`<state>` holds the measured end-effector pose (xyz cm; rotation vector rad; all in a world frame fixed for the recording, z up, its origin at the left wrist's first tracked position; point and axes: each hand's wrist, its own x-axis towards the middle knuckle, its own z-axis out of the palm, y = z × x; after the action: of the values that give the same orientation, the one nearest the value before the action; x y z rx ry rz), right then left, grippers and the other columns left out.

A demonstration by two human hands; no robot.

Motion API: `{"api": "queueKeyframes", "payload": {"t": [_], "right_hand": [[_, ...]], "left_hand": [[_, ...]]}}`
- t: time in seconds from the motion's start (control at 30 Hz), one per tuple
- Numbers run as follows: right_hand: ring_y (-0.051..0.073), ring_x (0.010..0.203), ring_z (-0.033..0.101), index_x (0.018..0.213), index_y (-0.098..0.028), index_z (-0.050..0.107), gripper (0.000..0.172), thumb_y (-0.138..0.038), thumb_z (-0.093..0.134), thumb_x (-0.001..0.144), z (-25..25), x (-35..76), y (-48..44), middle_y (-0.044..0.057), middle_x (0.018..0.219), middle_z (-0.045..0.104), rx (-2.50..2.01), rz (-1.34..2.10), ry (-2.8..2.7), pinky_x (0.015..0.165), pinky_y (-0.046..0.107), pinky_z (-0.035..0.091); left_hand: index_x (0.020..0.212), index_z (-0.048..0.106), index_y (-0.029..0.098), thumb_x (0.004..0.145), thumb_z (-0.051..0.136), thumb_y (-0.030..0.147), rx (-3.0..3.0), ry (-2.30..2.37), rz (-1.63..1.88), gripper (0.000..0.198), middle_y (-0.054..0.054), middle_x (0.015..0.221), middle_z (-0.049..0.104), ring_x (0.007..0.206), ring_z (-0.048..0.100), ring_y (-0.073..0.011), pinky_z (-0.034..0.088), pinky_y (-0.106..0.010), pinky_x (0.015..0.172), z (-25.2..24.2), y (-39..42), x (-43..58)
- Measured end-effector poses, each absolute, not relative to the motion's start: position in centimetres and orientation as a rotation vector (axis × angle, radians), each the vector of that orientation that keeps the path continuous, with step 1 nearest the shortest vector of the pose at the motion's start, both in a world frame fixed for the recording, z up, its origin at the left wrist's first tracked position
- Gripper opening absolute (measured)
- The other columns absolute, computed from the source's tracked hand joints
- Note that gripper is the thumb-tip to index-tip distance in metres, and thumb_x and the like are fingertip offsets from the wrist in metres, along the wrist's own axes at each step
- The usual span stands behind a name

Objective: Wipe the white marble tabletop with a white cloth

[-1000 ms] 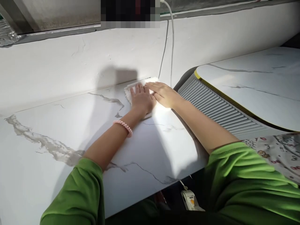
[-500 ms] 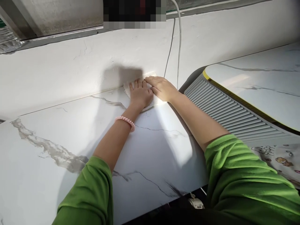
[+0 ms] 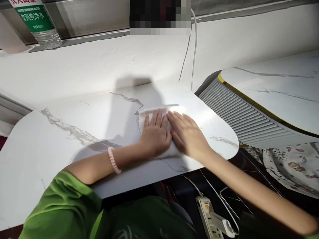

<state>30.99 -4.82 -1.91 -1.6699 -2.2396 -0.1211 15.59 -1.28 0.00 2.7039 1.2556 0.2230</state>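
Note:
A white cloth [image 3: 171, 151] lies flat on the white marbled tabletop [image 3: 82, 127]. My left hand [image 3: 156, 134] rests palm down on it, with its fingers stretched out. Beside it, my right hand [image 3: 186, 134] also presses flat on the cloth, fingers extended and angled towards the left hand. The two hands are side by side, with the thumbs close together. A pink coiled band [image 3: 114, 160] circles my left wrist. The palms cover much of the cloth.
A water bottle [image 3: 46, 28] stands on the ledge at the upper left. Cables [image 3: 194, 49] run down the white wall. At the right is a second marbled top [image 3: 274, 86] with a ribbed side. Below the table's front edge lies a power strip [image 3: 208, 217].
Both hands and the cloth have moved away from the wall, towards my body. The view has shifted, so the bottle and the power strip now show more fully.

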Motion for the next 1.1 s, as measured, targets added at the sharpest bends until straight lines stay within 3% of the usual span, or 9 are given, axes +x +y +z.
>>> {"api": "queueKeyframes", "payload": {"t": [0.13,0.3,0.57,0.83,1.1], "right_hand": [[0.03,0.144,0.038,0.16,-0.021,0.019,0.071,-0.02,0.038,0.092,-1.9,28.7,-9.8,0.011,0.154,0.044,-1.694,-0.131,-2.223,0.116,0.059,0.036],[0.031,0.143,0.04,0.158,-0.014,0.025,0.067,-0.022,0.036,0.092,-2.1,28.7,-9.2,0.013,0.152,0.047,-1.654,-0.142,-2.266,0.116,0.057,0.036],[0.03,0.138,0.047,0.144,-0.009,0.049,0.057,-0.022,0.033,0.092,-2.7,29.6,1.9,0.015,0.145,0.055,-1.637,-0.164,-2.272,0.114,0.055,0.037],[0.029,0.137,0.048,0.141,-0.012,0.053,0.055,-0.02,0.033,0.091,-3.1,28.0,14.3,0.013,0.147,0.053,-1.668,-0.173,-2.215,0.112,0.052,0.038],[0.029,0.137,0.048,0.14,-0.012,0.053,0.055,-0.021,0.031,0.091,-3.8,27.9,15.9,0.013,0.146,0.055,-1.587,-0.197,-2.189,0.111,0.051,0.038]], "left_hand": [[0.151,0.037,0.005,0.099,0.034,0.034,2.745,1.17,0.244,0.06,-0.019,0.16,0.031,0.15,0.025,-0.0308,0.016,-0.052,0.123,0.0,-5.9,13.0],[0.151,0.036,0.001,0.099,0.034,0.032,2.733,1.175,0.218,0.061,-0.021,0.16,0.031,0.15,0.024,-0.0323,0.017,-0.054,0.123,0.0,-5.8,12.9],[0.153,0.03,0.003,0.099,0.028,0.027,2.65,1.328,0.217,0.059,-0.016,0.162,0.028,0.152,0.02,-0.0267,0.013,-0.051,0.124,-0.3,3.7,14.2],[0.154,0.03,0.008,0.1,0.025,0.026,2.629,1.456,0.165,0.058,-0.012,0.163,0.028,0.151,0.023,-0.0223,0.011,-0.046,0.124,0.3,14.4,13.3],[0.155,0.029,0.008,0.1,0.025,0.026,2.646,1.48,0.21,0.058,-0.011,0.163,0.028,0.151,0.023,-0.0224,0.011,-0.045,0.124,-0.5,15.9,13.1]]}}
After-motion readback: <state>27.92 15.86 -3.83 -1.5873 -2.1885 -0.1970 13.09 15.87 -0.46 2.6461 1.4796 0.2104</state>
